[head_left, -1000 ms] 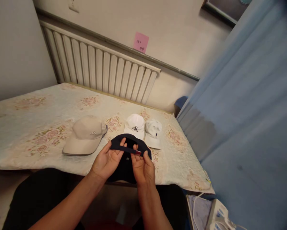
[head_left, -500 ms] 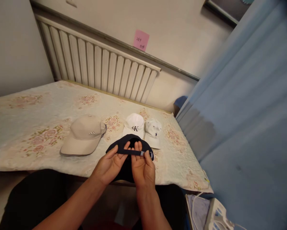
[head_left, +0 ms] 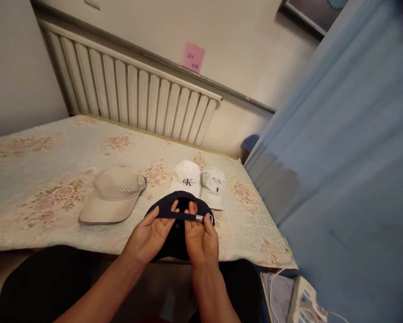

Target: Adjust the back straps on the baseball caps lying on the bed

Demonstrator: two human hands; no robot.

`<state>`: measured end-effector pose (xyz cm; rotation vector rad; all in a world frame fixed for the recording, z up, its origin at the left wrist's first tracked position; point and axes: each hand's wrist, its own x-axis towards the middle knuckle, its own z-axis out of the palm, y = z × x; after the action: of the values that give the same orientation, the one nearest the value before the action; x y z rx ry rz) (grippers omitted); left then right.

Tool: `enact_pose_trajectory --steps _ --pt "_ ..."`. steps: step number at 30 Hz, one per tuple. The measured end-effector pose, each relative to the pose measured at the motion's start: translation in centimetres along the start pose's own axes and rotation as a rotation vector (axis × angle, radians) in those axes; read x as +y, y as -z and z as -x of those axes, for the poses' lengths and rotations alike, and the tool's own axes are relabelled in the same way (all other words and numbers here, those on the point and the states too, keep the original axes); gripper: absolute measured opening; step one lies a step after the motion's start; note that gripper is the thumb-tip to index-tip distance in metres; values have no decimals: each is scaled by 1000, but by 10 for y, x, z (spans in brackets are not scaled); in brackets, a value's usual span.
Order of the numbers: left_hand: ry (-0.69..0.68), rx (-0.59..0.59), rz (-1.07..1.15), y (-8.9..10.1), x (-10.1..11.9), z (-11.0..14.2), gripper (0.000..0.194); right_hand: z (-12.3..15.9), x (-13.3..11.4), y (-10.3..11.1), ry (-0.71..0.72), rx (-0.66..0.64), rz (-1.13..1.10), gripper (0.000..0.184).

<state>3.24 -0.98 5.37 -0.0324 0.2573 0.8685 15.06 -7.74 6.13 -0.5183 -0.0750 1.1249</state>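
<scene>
Between my hands is a dark navy baseball cap [head_left: 178,198], its back opening and adjusting strap facing me. My left hand [head_left: 151,235] grips the left side of the strap, thumb on top and fingers beneath. The right end of the strap, near a silver buckle, is pinched by my right hand [head_left: 201,235]. Fingers of both hands reach behind the strap into the opening. Just beyond the held cap lie a white cap with CK letters [head_left: 187,172] and a smaller white cap with a dark emblem [head_left: 213,184]. To the left sits a beige cap [head_left: 116,190].
A flower-patterned cloth [head_left: 60,157] covers the table in front of me. Behind it are a white radiator [head_left: 134,85] and a wall with a pink note [head_left: 193,57]. A blue curtain [head_left: 339,157] hangs at the right. A white power strip [head_left: 304,298] with cords lies at lower right.
The navy cap's strap has turned in my hands, so the silver buckle now shows at the right where a red-and-white patch showed before. My left hand has shifted slightly left along the strap.
</scene>
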Motion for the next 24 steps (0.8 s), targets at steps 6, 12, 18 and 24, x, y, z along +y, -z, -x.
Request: enact_pose_trajectory --steps 6,12,18,24 --pt "2 -51 -6 5 1 -4 46 -2 -2 6 5 -29 3 30" --pt "-21 -66 -28 -5 -4 0 47 1 -4 6 19 -80 -34 32" --pt "71 28 -25 -22 -14 -5 40 3 -3 7 -27 -71 -51 34" --pt "96 38 -120 -30 -22 -7 50 4 -6 8 37 -88 -71 29"
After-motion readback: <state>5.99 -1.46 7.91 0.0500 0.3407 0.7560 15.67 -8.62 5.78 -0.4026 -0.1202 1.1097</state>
